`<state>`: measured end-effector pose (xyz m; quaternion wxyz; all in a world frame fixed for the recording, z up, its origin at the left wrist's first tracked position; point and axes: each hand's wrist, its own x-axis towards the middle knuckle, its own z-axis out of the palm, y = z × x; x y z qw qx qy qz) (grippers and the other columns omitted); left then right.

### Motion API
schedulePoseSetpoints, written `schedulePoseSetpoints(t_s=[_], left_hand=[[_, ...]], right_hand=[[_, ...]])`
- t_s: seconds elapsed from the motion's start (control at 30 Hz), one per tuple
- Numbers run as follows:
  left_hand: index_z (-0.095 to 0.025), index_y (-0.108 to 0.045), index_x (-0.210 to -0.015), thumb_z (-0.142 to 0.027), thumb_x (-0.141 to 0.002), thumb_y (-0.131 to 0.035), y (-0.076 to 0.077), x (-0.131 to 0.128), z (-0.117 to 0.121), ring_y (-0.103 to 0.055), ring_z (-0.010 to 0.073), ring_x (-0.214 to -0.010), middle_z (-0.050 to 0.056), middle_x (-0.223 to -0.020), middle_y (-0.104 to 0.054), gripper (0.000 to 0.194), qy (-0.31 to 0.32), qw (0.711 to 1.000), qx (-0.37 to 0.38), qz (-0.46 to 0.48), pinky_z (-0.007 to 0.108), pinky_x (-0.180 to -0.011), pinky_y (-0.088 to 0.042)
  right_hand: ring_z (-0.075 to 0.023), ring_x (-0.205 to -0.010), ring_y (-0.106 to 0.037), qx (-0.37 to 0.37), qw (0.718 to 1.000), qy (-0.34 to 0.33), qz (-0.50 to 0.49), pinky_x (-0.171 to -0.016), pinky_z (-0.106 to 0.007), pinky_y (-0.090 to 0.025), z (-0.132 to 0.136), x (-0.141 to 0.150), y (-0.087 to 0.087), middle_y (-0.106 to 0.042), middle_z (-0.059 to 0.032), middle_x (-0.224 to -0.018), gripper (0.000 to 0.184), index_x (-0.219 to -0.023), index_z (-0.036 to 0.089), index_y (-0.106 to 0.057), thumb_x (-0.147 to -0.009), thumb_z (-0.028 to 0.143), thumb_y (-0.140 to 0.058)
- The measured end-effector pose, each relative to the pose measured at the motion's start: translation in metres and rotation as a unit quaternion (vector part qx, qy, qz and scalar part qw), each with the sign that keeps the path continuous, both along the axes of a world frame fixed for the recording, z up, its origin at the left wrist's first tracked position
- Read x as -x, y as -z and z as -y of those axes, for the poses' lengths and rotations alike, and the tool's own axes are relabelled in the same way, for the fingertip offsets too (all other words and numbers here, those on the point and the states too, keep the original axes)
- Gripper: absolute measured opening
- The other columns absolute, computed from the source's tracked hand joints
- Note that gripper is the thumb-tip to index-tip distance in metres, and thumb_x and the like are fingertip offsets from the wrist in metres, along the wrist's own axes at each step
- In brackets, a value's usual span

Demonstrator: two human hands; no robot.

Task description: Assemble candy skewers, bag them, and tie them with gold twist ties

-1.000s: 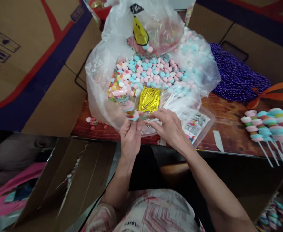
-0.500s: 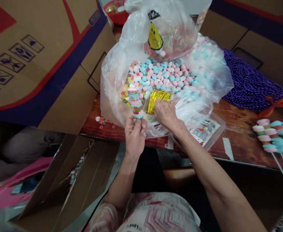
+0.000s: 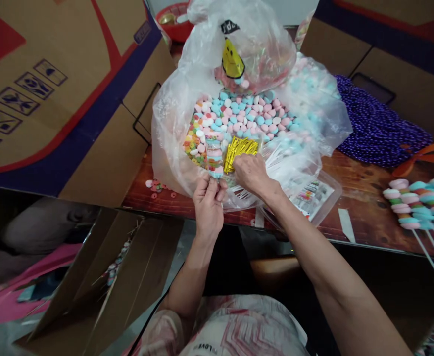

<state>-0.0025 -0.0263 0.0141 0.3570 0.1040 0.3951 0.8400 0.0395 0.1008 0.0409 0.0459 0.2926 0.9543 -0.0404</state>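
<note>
My left hand (image 3: 208, 200) is closed round the bottom of a wrapped candy skewer (image 3: 214, 155), a stack of pink, blue and white sweets in a clear sleeve, held upright. My right hand (image 3: 251, 174) rests fingers curled on a bundle of gold twist ties (image 3: 241, 149), pinching at its lower edge. Both sit at the front of a big clear plastic bag (image 3: 172, 118) full of pink, blue and white candies (image 3: 246, 111).
The bag stands on a reddish-brown table (image 3: 365, 190). Finished candy skewers (image 3: 420, 205) lie at the right. Purple beads (image 3: 376, 126) lie behind them. Printed clear sleeves (image 3: 311, 193) lie by the bag. Open cardboard boxes (image 3: 101, 277) stand at the left.
My right hand moved up from the table's edge onto the gold twist ties. My left hand lifted the wrapped skewer upright. The view shifted slightly.
</note>
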Motion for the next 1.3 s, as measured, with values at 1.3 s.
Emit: schedulePoseSetpoints(t_s=[1.3], left_hand=[[-0.017,-0.052,-0.078,-0.037,-0.070,-0.087,-0.016,-0.083,-0.008,-0.017,0.0010,-0.042,-0.010,-0.054,-0.039,0.041,0.413,0.900,0.063,0.122,0.013,-0.039,-0.011]], right_hand=[[-0.0148,-0.076,-0.053,0.357,0.715,0.177,-0.575,-0.071,-0.027,-0.047,0.075,-0.176,0.027,-0.055,-0.0005,-0.082,0.022,-0.082,0.020,-0.057,-0.092,0.039,-0.063]])
